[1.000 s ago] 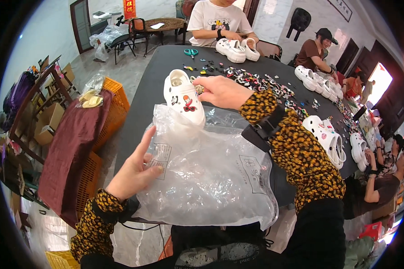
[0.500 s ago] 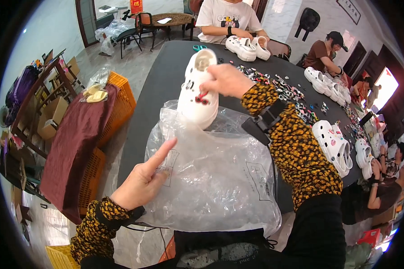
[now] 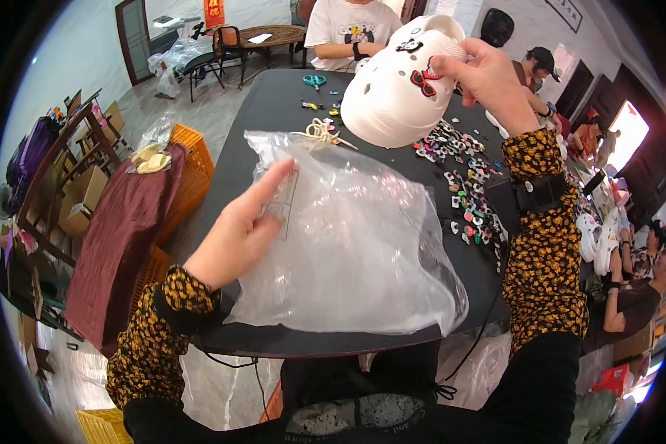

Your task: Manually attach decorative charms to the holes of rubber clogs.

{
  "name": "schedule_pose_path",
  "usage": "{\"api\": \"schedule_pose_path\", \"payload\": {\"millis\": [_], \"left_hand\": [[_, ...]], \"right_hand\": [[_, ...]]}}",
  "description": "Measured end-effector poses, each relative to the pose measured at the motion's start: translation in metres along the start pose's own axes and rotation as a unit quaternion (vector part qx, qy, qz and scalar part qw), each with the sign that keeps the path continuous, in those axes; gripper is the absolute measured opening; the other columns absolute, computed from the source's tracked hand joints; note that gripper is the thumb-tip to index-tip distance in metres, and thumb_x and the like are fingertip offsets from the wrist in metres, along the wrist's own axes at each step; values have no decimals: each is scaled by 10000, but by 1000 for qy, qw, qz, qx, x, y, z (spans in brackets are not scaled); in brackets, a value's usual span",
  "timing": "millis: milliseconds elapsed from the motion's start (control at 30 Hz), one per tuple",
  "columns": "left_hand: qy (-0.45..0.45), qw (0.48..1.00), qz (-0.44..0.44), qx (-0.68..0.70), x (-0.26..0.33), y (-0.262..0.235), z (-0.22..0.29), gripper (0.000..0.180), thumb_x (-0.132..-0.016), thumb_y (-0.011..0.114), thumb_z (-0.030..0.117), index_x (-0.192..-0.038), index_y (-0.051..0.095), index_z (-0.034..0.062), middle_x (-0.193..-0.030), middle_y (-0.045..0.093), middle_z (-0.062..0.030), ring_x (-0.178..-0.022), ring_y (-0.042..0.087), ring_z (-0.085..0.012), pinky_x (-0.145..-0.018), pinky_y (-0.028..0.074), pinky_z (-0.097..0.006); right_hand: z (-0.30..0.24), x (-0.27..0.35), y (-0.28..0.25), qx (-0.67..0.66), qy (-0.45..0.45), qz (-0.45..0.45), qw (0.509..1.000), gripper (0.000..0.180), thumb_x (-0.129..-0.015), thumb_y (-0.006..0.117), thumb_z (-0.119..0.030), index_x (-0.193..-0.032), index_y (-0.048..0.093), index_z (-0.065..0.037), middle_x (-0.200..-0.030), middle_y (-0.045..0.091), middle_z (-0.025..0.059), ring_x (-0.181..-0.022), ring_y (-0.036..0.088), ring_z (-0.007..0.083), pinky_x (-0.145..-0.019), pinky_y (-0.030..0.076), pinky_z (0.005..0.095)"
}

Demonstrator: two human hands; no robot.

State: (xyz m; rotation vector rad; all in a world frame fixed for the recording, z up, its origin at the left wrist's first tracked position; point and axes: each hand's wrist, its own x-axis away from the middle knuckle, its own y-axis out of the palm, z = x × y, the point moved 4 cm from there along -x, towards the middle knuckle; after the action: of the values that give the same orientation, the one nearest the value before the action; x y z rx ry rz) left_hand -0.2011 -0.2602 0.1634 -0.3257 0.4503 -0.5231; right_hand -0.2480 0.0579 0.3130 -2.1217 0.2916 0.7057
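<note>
My right hand [image 3: 485, 78] grips a white clog [image 3: 396, 100] by its upper side. The clog is raised over the far part of the table, its toe tilted toward me. Dark and white charms and a red glasses-shaped charm [image 3: 424, 83] sit on its top. A clear plastic bag [image 3: 348, 259] lies on the near part of the black table. At the bag's left side is my left hand [image 3: 237, 229], index finger and thumb stretched apart. Its other fingers are mostly hidden, and the thumb tip seems to lie behind the plastic.
Many small coloured charms [image 3: 470, 181] are scattered right of the bag on the table [image 3: 266, 96]. Pale cord [image 3: 322, 133] and teal-handled scissors [image 3: 314, 80] lie beyond it. A co-worker [image 3: 340, 33] sits opposite; others work at right. Orange crates [image 3: 192, 174] stand left.
My right hand has lifted the clog and carried it right, turning it. The bag has shifted away from me, baring the near table edge. My left hand has moved farther forward, still spread.
</note>
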Motion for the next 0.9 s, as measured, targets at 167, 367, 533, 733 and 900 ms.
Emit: {"api": "schedule_pose_path", "payload": {"millis": [167,367,533,733,900], "left_hand": [[-74,996,-25,-34,-20,-12,-28,701,-823,498,-81,-1482,298,46,-1462,420,-130,-1271,478,-181,-1021,380,-273],[-149,988,33,-30,-14,-34,-68,817,-839,621,29,-1528,195,133,-1373,431,-225,-879,584,-129,-727,492,-244],[16,952,162,-259,16,-49,-43,506,-803,697,113,-1263,511,13,-1220,533,-170,-1051,544,-320,-907,443,-385],[74,918,-41,-387,67,4,9,533,-718,782,178,-1178,545,52,-1233,520,-145,-1180,465,-341,-1004,353,-431],[81,887,-83,-446,76,14,-12,463,-721,757,153,-1135,568,66,-1261,503,-145,-1197,448,-351,-999,345,-465]], "right_hand": [[-24,22,-2,-67,-19,-26,997,380,-781,755,-370,-882,656,-17,-628,614,17,-433,508,63,-408,407,218],[-47,34,62,-94,-4,-136,986,346,-786,753,-272,-935,644,21,-677,637,40,-461,527,69,-402,396,221],[-36,28,129,-85,-35,-155,984,433,-764,719,-347,-875,640,64,-697,659,174,-540,648,240,-571,518,341],[-14,39,160,-134,-70,-174,973,430,-785,708,-307,-1035,633,35,-842,686,196,-792,679,255,-747,517,358],[7,76,134,-50,-97,-303,947,293,-863,661,-220,-1041,633,12,-791,678,101,-723,634,151,-675,498,301]]}}
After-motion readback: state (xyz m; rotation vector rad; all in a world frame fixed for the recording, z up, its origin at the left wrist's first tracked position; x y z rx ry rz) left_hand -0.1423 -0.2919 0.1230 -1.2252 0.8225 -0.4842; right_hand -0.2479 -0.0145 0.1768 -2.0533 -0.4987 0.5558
